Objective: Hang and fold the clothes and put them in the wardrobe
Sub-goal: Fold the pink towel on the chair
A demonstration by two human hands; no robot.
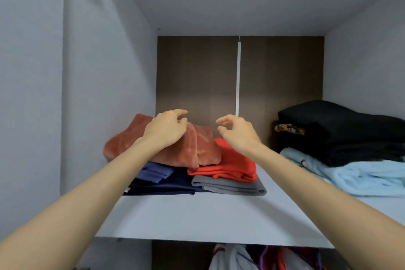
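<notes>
On the white wardrobe shelf [197, 219] lies a stack of folded clothes. A fuzzy rust-pink garment [188, 149] tops the stack, over a red one [236, 166], a grey one [230, 185], a blue one [155, 171] and a navy one [166, 186]. My left hand [166, 127] hovers just above the rust-pink garment with its fingers curled and apart, holding nothing. Just above the red garment, my right hand [236, 129] is open too, with nothing in it.
A second pile sits at the shelf's right: black folded cloth [341, 129] over a light blue fleece [361, 177], with a patterned piece [289, 128] tucked behind. Hanging clothes [263, 256] show below the shelf. A side wall [105, 94] closes the left.
</notes>
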